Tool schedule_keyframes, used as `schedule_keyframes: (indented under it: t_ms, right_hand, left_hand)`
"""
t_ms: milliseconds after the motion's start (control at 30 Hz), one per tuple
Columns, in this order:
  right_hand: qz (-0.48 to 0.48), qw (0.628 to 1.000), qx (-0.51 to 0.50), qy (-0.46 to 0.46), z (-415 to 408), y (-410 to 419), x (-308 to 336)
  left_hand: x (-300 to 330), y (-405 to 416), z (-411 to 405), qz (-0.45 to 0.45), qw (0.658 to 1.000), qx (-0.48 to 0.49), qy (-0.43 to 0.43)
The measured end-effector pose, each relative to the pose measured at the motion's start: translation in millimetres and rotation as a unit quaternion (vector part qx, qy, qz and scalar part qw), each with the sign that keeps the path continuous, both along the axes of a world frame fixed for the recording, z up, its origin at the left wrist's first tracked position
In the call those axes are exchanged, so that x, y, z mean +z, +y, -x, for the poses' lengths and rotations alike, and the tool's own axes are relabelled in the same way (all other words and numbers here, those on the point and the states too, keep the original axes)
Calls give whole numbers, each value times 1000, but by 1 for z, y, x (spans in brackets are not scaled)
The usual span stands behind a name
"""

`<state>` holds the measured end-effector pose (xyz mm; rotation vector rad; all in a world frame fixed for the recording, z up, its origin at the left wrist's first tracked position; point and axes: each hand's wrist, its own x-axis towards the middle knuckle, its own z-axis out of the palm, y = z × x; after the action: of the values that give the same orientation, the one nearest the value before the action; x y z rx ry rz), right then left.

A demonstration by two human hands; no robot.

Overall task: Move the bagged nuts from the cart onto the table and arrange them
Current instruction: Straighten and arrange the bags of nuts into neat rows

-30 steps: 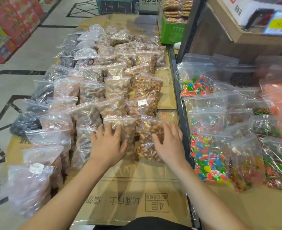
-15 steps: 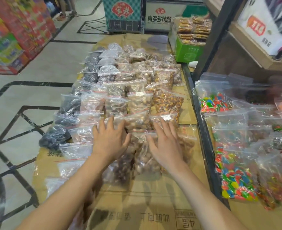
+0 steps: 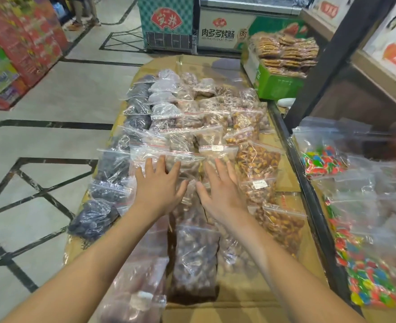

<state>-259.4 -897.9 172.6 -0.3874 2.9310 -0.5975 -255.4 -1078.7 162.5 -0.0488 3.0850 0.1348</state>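
Pressing: both hands lie flat on the bagged nuts (image 3: 187, 164), side by side, palms down.
Left hand: left hand (image 3: 159, 183) has 5 fingers spread and straight, resting on a clear zip bag; it grips nothing.
Right hand: right hand (image 3: 222, 187) is also flat with straight fingers, thumb angled toward the left hand, touching the bags beneath it; it holds nothing.
Task's thing: the bagged nuts lie in rows on the cardboard-covered table (image 3: 243, 294), under both palms, beyond the fingertips, and back along both forearms.
Left of the left hand: dark bags (image 3: 113, 166) run in a column along the table edge.
Right of the right hand: orange-brown nut bags (image 3: 257, 162) sit just beside it, 1 with a white label.
Further right: candy bags (image 3: 322, 159), bright and multicoloured, lie past a black rail (image 3: 309, 194).
Beyond the fingertips: a green box (image 3: 276, 85) stacked with packaged snacks stands at the table's far right corner.
Far ahead: a freezer chest (image 3: 227, 33) with printed lettering stands on the floor.
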Motion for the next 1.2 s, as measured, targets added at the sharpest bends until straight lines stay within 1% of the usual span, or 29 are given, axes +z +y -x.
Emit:
schedule_keyframes:
  t_ms: [167, 433, 600, 733, 900, 1000, 1100, 1200]
  right_hand:
    - [20, 1000, -10, -2, 51, -16, -5]
    - [-32, 999, 35, 8, 154, -58, -30]
    - [-90, 995, 47, -7, 202, -57, -61]
    - [-126, 991, 46, -9, 214, -48, -76]
    - [-149, 989, -11, -1, 215, -44, -82]
    - [-167, 985, -36, -13, 215, -40, -78]
    - [-185, 981, -52, -35, 219, -39, -75]
    - [-195, 978, -57, -43, 220, -46, -73]
  left_hand:
    - [-8, -15, 45, -5, 1000, -16, -17]
    - [-36, -34, 132, -12, 1000, 0, -21]
    - [-54, -37, 172, 7, 1000, -5, -15]
    - [-73, -35, 192, 8, 999, -6, -35]
    - [-86, -29, 198, 5, 999, -21, -30]
    - [-89, -34, 200, -14, 997, -67, -26]
    - [-89, -39, 205, -32, 991, -120, -48]
    - [-87, -43, 208, -52, 986, -142, -68]
